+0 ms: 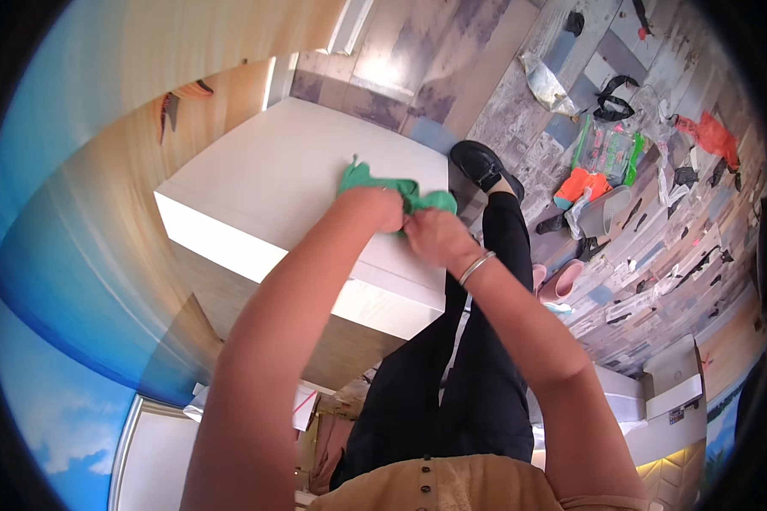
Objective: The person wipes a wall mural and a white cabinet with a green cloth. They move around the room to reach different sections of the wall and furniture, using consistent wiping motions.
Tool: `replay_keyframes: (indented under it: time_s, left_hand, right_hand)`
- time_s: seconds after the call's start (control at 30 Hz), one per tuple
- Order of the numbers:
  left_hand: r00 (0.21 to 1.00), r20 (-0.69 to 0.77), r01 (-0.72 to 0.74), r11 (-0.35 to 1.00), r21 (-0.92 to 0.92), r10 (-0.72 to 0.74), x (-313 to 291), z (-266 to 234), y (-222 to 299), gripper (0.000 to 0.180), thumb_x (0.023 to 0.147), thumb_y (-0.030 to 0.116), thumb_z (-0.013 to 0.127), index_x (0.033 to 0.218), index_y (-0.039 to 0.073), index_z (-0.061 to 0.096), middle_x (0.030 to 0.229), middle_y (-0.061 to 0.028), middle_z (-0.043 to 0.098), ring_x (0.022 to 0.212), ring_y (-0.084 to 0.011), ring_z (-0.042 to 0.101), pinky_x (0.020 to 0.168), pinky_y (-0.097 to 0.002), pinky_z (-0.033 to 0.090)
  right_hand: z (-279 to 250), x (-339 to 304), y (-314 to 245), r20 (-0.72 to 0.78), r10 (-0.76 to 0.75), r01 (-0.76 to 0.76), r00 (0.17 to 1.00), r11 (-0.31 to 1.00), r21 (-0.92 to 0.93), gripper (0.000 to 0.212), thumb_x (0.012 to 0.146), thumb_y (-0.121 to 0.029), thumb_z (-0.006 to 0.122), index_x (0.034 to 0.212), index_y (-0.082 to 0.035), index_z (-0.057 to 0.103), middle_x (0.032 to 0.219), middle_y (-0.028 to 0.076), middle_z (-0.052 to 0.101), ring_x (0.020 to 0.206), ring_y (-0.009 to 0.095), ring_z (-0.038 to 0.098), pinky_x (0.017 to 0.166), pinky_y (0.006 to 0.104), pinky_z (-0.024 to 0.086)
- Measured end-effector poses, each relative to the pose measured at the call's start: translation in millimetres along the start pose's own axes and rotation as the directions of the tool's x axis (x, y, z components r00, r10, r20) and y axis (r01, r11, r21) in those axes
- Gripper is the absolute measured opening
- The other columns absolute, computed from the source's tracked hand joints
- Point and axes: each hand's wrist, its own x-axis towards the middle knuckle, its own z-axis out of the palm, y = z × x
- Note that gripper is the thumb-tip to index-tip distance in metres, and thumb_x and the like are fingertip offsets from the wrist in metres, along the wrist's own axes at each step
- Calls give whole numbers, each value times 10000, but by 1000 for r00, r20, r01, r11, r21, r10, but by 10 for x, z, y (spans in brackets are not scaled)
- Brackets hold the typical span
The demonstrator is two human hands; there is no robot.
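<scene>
Both my hands are closed on a crumpled green cloth (407, 189) over the white top of a low cabinet (273, 162). My left hand (377, 209) grips the cloth's left part, with one end sticking out beyond the knuckles. Close beside it, almost touching, my right hand (439, 238) holds the right part near the cabinet's right edge. A silver bangle circles my right wrist. The fingertips are partly hidden under the hands and the cloth.
A painted wall (77, 247) curves along the left. On the wood-patterned floor to the right lie plastic bags, a red bag (711, 139), an orange-and-green package (583, 189), dark scraps and pink shoes (562, 281). My black shoe (479, 163) stands beside the cabinet.
</scene>
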Motion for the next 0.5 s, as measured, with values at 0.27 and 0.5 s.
replay_keyframes:
  time_s: [0.27,0.5]
  left_hand:
    - [908,-192,373,927,-39,-373,-1219,-441,-106,542,959,357,499,1463,158,499,1620,-21,302,1483,-364,238,1017,-842,156]
    - [964,-238,76,983,-169,-115,-1289,28,603,383,920,284,579,1247,120,692,1433,-100,562,1343,-349,490,1023,-654,373]
  right_hand:
    - [91,595,-232,-209,-344,341,916,939,-48,437,1045,-296,360,1173,29,622,1296,206,605,1251,394,522,1067,445,419]
    - [-258,-479,-406,59,162,-168,985,979,113,391,997,-311,396,1086,-51,674,1150,243,662,1100,421,606,944,494,485]
